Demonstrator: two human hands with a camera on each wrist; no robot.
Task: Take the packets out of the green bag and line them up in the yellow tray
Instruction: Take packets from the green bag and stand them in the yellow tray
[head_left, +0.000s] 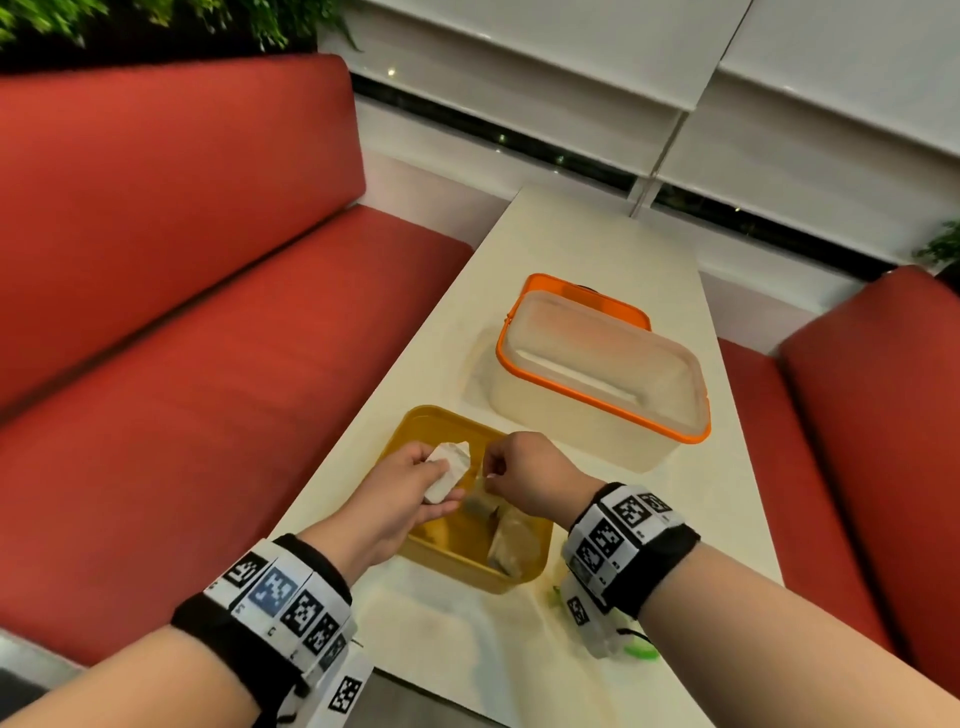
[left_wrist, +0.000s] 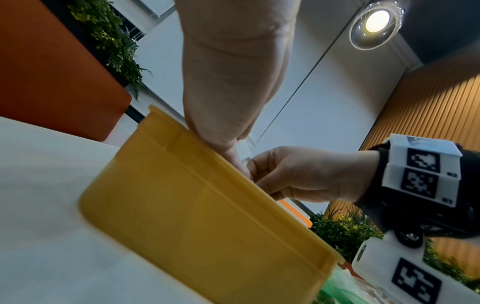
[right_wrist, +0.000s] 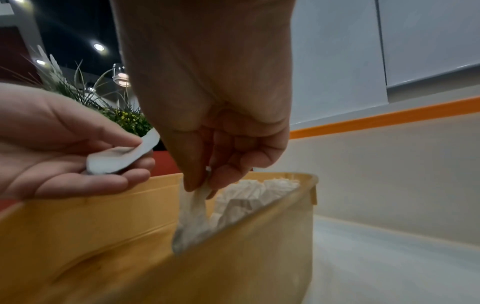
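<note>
— What has the right hand (right_wrist: 221, 144) got there?

— A white packet (right_wrist: 193, 207), pinched by its top edge between thumb and fingertips, the other fingers curled in. It hangs long axis upright, lower end already down inside the yellow tray (head_left: 524, 574), top pointing up into the hand. I reckon holding it by the edge lets it slide in beside the others without knocking them.

— Others?

— A few more packets (right_wrist: 257, 195) stand bunched against the tray's right-hand wall, near its front corner. The row seems to be building from that end.

— And the left hand (head_left: 400, 488)?

— It holds a spare packet (head_left: 448, 470), thumb pressing it onto loosely curled fingers, over the tray's left rim. That one lies slanting, long axis pointing away toward the far end of the table (head_left: 571, 249). Probably kept ready as the next one in.

— Where's the green bag (head_left: 641, 649)?

— On the near edge of the table, mostly hidden under the right wrist. Beyond the tray sits a clear box with an orange rim (head_left: 597, 374).
</note>
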